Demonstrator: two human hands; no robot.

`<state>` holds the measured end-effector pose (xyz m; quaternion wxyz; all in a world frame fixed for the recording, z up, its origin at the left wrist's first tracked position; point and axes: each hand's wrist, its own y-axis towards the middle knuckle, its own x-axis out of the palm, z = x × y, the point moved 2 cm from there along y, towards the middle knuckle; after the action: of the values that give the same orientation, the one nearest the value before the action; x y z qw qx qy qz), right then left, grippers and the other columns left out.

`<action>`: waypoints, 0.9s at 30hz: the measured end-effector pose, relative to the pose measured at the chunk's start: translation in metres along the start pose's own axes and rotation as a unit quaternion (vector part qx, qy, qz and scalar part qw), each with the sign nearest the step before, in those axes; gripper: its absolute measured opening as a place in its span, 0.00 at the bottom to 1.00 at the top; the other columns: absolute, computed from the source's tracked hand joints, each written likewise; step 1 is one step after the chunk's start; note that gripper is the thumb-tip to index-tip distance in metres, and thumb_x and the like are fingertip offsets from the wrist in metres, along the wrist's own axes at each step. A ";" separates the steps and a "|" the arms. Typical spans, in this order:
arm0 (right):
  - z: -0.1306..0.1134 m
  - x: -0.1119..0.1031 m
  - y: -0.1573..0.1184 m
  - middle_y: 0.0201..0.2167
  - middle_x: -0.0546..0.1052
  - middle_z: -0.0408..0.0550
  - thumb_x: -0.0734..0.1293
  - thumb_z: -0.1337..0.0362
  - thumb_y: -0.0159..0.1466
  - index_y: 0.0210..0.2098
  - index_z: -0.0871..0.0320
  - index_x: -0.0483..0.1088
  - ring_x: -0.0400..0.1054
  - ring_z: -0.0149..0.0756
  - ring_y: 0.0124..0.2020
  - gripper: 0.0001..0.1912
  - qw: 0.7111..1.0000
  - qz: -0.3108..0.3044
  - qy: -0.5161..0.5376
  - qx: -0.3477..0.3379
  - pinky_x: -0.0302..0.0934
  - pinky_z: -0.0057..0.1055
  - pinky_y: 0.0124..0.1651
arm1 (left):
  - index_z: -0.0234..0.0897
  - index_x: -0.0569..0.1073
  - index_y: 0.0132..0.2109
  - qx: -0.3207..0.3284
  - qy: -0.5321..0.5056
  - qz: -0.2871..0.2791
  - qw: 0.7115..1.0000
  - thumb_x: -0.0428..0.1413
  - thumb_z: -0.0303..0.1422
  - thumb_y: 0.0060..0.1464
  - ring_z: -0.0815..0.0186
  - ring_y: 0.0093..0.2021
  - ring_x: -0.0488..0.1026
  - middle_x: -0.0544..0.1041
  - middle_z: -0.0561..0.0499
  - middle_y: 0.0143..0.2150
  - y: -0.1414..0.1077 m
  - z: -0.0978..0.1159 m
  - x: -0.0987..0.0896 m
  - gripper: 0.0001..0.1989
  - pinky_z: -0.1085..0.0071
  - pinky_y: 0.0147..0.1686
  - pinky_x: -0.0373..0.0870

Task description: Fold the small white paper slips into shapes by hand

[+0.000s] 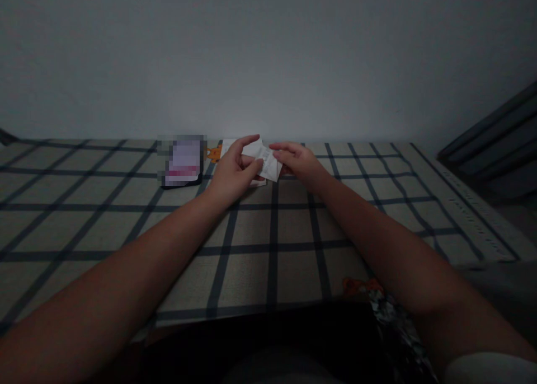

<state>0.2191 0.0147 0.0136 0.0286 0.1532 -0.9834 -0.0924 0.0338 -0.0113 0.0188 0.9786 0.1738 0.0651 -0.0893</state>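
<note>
Over the far part of the checked cloth (251,227), the left hand (235,170) and right hand (301,160) pinch one small white printed slip (269,164) between thumbs and fingers. Behind and below it lies one white flat item (243,148), partly hidden by the left hand. Farther left sits one blurred lilac-and-pink object (183,159); two orange patches (215,153) show on the cloth, one near, one far. Beyond stands a plain wall (268,54).
</note>
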 end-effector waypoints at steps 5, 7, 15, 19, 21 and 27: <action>0.001 0.000 -0.001 0.29 0.77 0.43 0.74 0.55 0.59 0.37 0.59 0.73 0.71 0.30 0.30 0.15 1.000 -0.013 -0.018 0.003 0.68 0.28 0.35 | 0.41 0.67 0.67 -0.011 0.018 0.017 1.000 0.64 0.34 0.52 0.65 0.27 0.78 0.78 0.56 0.28 0.003 -0.003 -0.001 0.35 0.71 0.31 0.78; -0.001 0.000 -0.001 0.29 0.76 0.42 0.74 0.56 0.59 0.35 0.59 0.72 0.71 0.30 0.30 0.14 0.999 -0.013 -0.029 -0.017 0.68 0.28 0.35 | 0.39 0.73 0.61 -0.045 -0.003 0.015 0.999 0.66 0.38 0.51 0.64 0.28 0.79 0.80 0.53 0.30 0.004 -0.005 -0.001 0.30 0.69 0.32 0.79; -0.002 0.001 -0.002 0.30 0.76 0.43 0.74 0.51 0.60 0.36 0.58 0.71 0.71 0.31 0.32 0.18 0.997 -0.025 -0.054 -0.042 0.69 0.29 0.36 | 0.35 0.81 0.34 -0.037 0.049 0.015 0.998 0.67 0.50 0.50 0.65 0.28 0.75 0.80 0.49 0.29 0.004 0.000 -0.006 0.20 0.72 0.28 0.72; -0.003 0.001 -0.003 0.29 0.75 0.43 0.73 0.46 0.61 0.34 0.58 0.71 0.70 0.30 0.31 0.21 0.995 -0.037 -0.084 -0.051 0.68 0.29 0.36 | 0.35 0.81 0.34 -0.012 0.089 0.022 0.996 0.66 0.51 0.52 0.66 0.27 0.74 0.79 0.50 0.27 0.005 0.003 -0.008 0.21 0.72 0.27 0.70; -0.005 0.000 -0.004 0.28 0.74 0.42 0.73 0.45 0.60 0.31 0.58 0.69 0.69 0.30 0.31 0.22 0.993 -0.028 -0.100 -0.065 0.67 0.29 0.36 | 0.35 0.80 0.34 -0.022 0.071 0.011 0.997 0.67 0.51 0.51 0.66 0.28 0.76 0.80 0.49 0.29 0.004 0.002 -0.007 0.21 0.72 0.29 0.72; -0.007 0.001 -0.006 0.28 0.73 0.41 0.75 0.44 0.58 0.32 0.58 0.69 0.68 0.29 0.30 0.23 0.994 -0.033 -0.087 -0.062 0.66 0.28 0.34 | 0.35 0.81 0.39 -0.080 0.036 -0.046 0.995 0.68 0.49 0.50 0.65 0.29 0.77 0.82 0.47 0.33 -0.001 0.001 0.001 0.20 0.71 0.28 0.73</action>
<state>0.2209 0.0075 0.0198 -0.0506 0.1754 -0.9689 -0.1668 0.0344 -0.0124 0.0199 0.9813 0.0945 0.1146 -0.1223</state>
